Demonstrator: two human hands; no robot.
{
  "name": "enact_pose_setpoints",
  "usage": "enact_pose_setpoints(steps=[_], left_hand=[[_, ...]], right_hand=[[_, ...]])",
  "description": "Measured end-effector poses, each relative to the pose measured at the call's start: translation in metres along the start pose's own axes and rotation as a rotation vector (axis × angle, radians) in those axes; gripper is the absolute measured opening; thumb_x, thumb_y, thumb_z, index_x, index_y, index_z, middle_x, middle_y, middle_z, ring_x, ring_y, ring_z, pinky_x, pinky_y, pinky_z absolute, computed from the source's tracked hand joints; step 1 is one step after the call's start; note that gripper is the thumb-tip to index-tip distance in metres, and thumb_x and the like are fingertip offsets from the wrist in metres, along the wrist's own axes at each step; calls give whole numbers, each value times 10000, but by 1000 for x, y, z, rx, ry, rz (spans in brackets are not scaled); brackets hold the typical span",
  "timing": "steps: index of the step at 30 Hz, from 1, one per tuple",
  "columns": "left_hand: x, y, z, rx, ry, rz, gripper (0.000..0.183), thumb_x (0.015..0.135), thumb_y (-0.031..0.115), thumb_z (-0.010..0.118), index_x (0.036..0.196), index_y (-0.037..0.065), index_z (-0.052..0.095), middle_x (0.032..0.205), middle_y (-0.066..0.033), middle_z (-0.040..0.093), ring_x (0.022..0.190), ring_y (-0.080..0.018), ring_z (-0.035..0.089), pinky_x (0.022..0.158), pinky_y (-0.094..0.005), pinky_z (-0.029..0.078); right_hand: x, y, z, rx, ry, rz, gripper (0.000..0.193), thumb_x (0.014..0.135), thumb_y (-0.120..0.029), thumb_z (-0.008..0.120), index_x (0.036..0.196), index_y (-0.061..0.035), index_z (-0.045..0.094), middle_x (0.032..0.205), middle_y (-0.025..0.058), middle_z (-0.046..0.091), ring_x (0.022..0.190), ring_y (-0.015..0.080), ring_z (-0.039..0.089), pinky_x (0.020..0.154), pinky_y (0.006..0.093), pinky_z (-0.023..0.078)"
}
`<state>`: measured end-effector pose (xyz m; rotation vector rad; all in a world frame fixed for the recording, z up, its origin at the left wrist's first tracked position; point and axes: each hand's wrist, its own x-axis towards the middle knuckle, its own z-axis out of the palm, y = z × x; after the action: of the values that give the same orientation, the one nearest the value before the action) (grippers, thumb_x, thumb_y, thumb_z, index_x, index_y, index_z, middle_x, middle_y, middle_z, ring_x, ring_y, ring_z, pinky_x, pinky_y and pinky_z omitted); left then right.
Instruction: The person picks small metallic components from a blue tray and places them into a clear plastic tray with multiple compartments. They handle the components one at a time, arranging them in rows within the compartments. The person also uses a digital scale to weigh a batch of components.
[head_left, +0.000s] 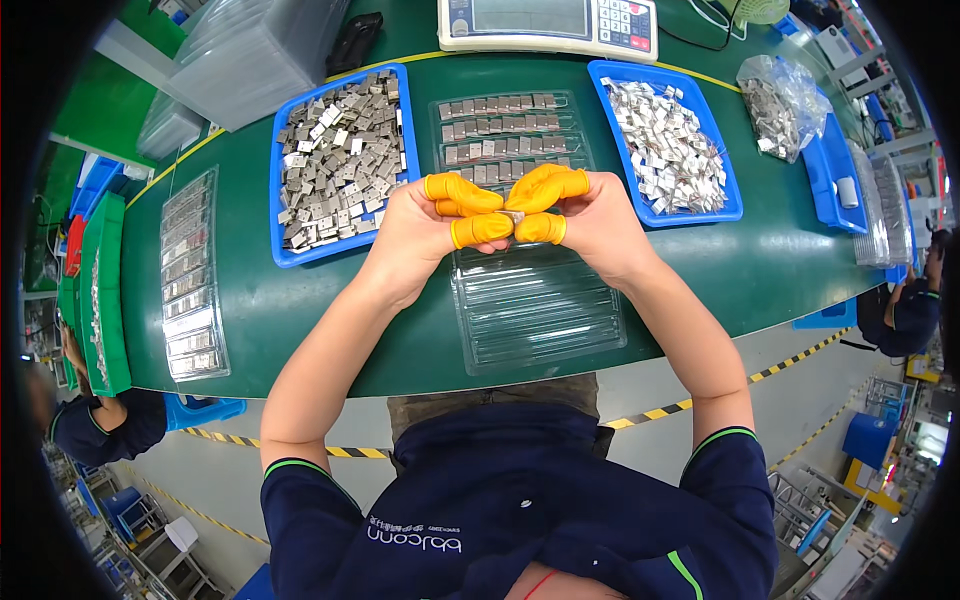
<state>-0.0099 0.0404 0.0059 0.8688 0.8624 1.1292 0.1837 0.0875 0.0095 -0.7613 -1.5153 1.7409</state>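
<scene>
Over the middle of the green bench, my left hand (432, 225) and my right hand (592, 222) meet, yellow finger cots on their fingertips. Between them they pinch a small metal connector piece (516, 216), mostly hidden by the fingers. Beneath lies a clear plastic blister tray (540, 315); rows of metal connector shells (500, 127) fill its far slots, and the near slots hold nothing. To the left, a blue tray (409, 130) is heaped with metal shells (340, 160). On the right, another blue tray (690, 216) holds white-and-silver small parts (665, 145).
A weighing scale (545, 42) stands at the far edge. Clear boxes (255, 60) stack at far left, near a filled blister tray (190, 280) and a green bin (110, 290). A bag of parts (775, 110) lies far right. Other people sit at both sides.
</scene>
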Motion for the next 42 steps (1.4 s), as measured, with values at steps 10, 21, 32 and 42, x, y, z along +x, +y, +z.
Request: enact_pose_setpoints(steps=[10,21,32,42], left_hand=[[4,6,15,128,153,187,291,864,111,627,1119,-25,597,974,-163,665,887,-231,668,733,-272,544],[7,-7,-8,598,265,407,180,850,63,639,997,-40,652,936,-126,679,844,-165,654,744,-270,522],[2,-20,15,390,-25,101,220,890,191,612,948,-22,614,799,-82,658,702,-111,608,651,-231,490],[2,-16,13,159,-42,124,177,899,139,598,982,-17,591,895,-88,639,783,-125,596,730,-256,489]], right_hand=[[7,-20,-27,-630,351,-499,135,772,-95,691,903,-65,706,884,41,682,827,177,616,805,309,452],[-19,4,-57,-1424,353,-679,137,646,-102,736,781,-127,725,828,-37,667,815,129,575,934,375,359],[-20,-4,-18,-1121,185,-1027,244,586,-97,735,827,-102,701,862,-3,672,837,166,611,926,433,419],[-13,-2,-8,-1017,324,-960,276,613,-130,779,871,-78,694,900,19,658,848,213,592,866,408,458]])
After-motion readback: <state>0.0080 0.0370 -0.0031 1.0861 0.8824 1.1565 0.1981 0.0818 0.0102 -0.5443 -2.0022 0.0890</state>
